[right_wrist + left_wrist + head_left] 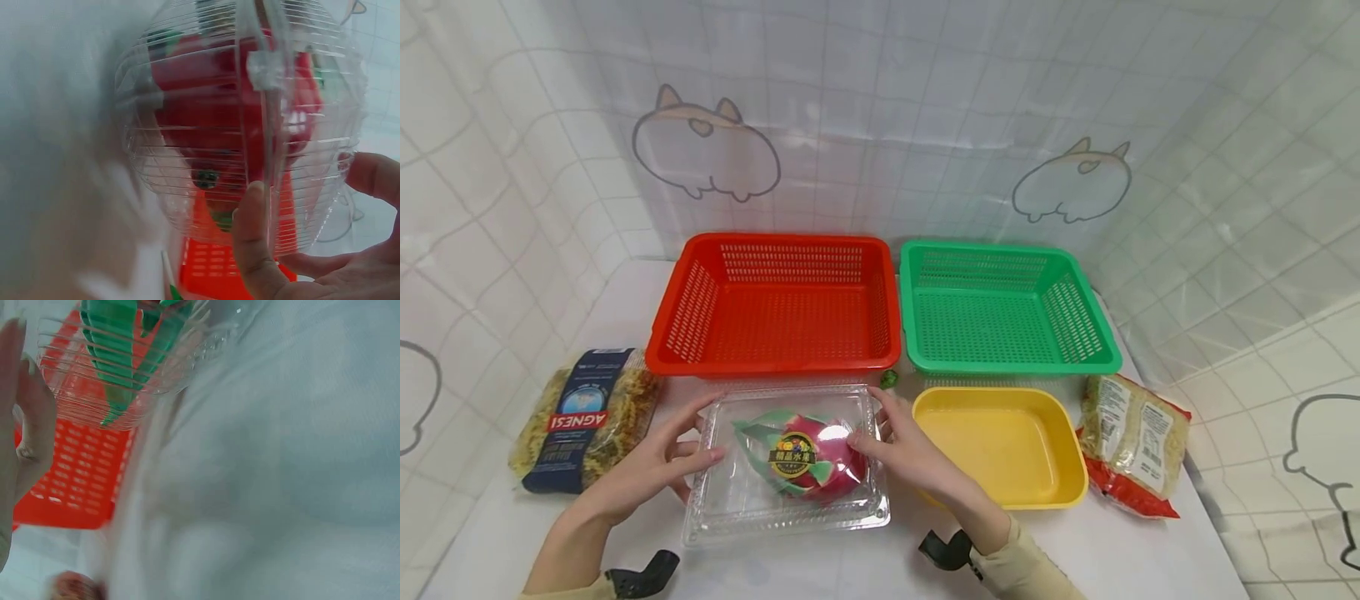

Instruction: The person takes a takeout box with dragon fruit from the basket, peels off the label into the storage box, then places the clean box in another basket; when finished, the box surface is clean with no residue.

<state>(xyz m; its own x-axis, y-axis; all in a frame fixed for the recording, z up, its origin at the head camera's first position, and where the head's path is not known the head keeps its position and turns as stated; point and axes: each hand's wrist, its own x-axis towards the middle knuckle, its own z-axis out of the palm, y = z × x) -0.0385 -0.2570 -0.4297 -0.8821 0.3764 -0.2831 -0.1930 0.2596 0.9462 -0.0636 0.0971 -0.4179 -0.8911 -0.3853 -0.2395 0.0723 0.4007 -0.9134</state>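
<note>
A clear plastic clamshell box (718, 508) with a round black-and-gold label is in front of the red basket. Through its lid shows a dragon fruit (842, 467), pink-red with green scales. My left hand (662, 458) holds the box by its left edge, the thumb lying over the rim. At the right end, my right hand (902, 446) grips it with the thumb on the lid side and the fingers round the back corner. The right wrist view shows the ribbed box side (194, 150) close up, with the right thumb (253, 240) against its seam.
Behind the box stand a red basket (775, 367) and a green basket (1015, 367). A yellow tub (1000, 450) sits right of my right hand. Pasta bag (583, 417) lies left, another food bag (1138, 442) right. A small green item (889, 379) lies before the baskets.
</note>
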